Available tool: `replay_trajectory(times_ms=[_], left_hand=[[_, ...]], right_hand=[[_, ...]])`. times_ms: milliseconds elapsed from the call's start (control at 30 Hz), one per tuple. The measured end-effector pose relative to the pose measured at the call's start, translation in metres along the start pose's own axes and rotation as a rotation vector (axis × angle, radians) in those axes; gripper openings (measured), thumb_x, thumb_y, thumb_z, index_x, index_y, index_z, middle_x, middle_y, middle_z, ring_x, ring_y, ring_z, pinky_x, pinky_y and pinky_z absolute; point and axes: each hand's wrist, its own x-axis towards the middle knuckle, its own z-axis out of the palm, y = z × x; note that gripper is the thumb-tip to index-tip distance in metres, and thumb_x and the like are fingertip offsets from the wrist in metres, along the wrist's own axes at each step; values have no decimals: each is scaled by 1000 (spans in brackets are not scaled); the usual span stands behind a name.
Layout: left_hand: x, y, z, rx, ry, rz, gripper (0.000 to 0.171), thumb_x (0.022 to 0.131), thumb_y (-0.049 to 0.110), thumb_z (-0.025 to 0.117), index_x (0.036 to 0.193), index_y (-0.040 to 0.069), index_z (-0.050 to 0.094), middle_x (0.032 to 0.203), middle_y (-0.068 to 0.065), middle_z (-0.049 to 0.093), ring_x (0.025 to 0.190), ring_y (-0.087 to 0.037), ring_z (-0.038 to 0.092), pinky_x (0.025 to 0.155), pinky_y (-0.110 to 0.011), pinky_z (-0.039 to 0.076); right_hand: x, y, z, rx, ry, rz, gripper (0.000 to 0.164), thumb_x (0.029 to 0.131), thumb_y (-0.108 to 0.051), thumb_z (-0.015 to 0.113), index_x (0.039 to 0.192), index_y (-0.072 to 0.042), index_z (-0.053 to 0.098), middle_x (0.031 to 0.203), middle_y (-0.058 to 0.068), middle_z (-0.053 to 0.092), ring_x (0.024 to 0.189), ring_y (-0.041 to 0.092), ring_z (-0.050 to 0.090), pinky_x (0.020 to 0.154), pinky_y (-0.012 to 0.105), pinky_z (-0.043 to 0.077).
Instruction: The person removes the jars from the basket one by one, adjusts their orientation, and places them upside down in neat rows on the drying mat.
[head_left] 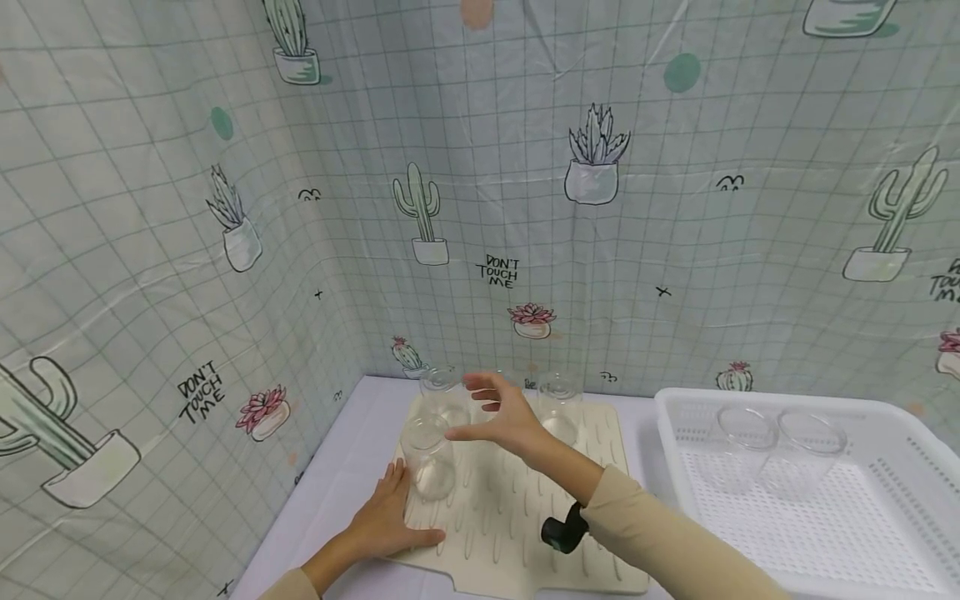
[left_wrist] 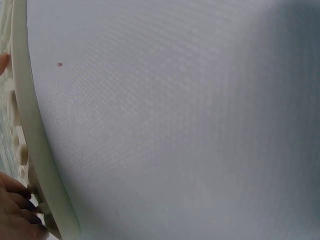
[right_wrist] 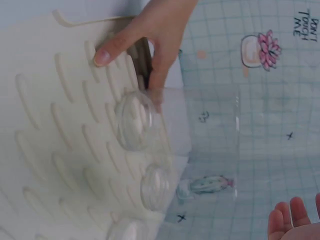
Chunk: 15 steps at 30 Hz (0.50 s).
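Observation:
A beige drying mat (head_left: 517, 533) with raised ridges lies on the table. Along its left edge rests my left hand (head_left: 378, 518), fingers extended and thumb spread over the ridges; it also appears in the right wrist view (right_wrist: 162, 27). Just beyond those fingers, a clear glass (head_left: 431, 467) stands on the mat's left side. My right hand (head_left: 504, 417) hovers to the right of that glass's top, thumb and fingers spread apart, holding nothing. Farther back stand another clear glass (head_left: 445, 387) on the left and one (head_left: 558, 408) on the right. My right hand partly hides the area between them.
On the right, a white perforated basket (head_left: 892, 533) holds two clear glasses, the left one (head_left: 738, 454) beside the right one (head_left: 802, 458). A cactus-print curtain (head_left: 637, 250) hangs behind and to the left. A black camera (head_left: 564, 533) sits at my right wrist.

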Motion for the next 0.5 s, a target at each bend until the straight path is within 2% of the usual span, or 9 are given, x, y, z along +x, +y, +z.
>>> replay_trajectory(times_ms=[233,500], left_hand=[[2,0,1,-1,9,-5,118,67,64,68,144,-6,13,148,-28,10,134,-46,7,102,-62,17],[1,-3,1,-12,14,14,117,68,63,67,144,-6,11,148,-28,9,134,-46,4,102,-62,15]], right_hand=[[-10,-10,-39,81,-2,-14,65,69,-23,82,125,-17,49,122,3,52,113,23,48,96,42,39],[-26,-13,-81,113,5,-41,59,74,-21,78,125,-18,50,123,4,52,114,24,49,98,42,37]])
